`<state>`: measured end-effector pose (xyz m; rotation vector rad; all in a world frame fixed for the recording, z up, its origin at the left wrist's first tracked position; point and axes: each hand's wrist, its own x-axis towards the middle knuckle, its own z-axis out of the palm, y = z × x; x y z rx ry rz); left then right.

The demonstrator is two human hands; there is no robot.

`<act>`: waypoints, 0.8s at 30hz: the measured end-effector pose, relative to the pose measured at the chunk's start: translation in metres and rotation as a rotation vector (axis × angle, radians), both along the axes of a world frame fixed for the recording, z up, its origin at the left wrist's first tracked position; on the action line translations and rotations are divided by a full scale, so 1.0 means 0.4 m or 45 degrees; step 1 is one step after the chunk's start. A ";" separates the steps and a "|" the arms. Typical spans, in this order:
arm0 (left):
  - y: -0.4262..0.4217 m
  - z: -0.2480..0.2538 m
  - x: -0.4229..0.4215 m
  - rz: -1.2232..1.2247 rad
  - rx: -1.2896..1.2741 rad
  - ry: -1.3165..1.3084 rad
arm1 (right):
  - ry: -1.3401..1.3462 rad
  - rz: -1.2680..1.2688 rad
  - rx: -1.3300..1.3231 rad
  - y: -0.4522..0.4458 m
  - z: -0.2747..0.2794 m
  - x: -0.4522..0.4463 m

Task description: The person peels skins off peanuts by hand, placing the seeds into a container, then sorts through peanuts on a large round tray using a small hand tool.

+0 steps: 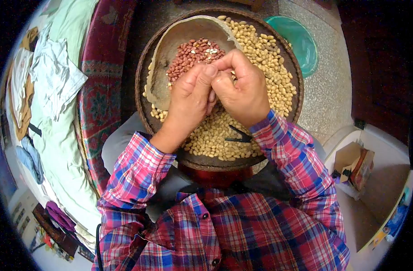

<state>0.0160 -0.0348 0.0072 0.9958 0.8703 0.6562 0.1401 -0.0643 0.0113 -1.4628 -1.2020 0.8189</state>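
Observation:
My left hand [191,95] and my right hand [243,88] meet over a round, dark-rimmed tray [141,90]. The fingers of both are closed, thumbs and fingertips pressed together; whatever lies between them is hidden. Just beyond is a rough beige bowl [163,54], tilted in the tray. It holds shelled red-skinned peanuts [188,56] with a few pale bits among them. Unshelled peanuts [272,67] cover the tray to the right and below my hands. A black V-shaped tool [237,135] rests on the peanuts near my right wrist.
A green plastic basin [301,49] stands on the speckled floor beyond the tray at the right. On the left is a bed with a pale green sheet [61,135] and clothes [57,74]. At lower right, a white open container [373,189] holds a cardboard box [348,156].

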 end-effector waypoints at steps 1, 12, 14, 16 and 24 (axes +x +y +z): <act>-0.003 -0.003 0.002 0.021 0.085 0.057 | -0.041 -0.020 -0.004 -0.002 0.007 -0.003; 0.001 0.016 0.001 0.046 -0.003 -0.036 | 0.533 0.036 -0.117 -0.011 0.016 -0.018; 0.016 0.022 -0.002 -0.010 -0.288 -0.174 | 0.878 0.108 -0.214 -0.008 0.021 -0.009; 0.019 0.026 -0.006 -0.022 -0.335 -0.199 | 1.021 0.132 -0.257 -0.003 0.020 0.005; 0.031 0.030 -0.018 -0.074 -0.378 -0.185 | 0.948 0.295 -0.244 0.004 -0.004 0.013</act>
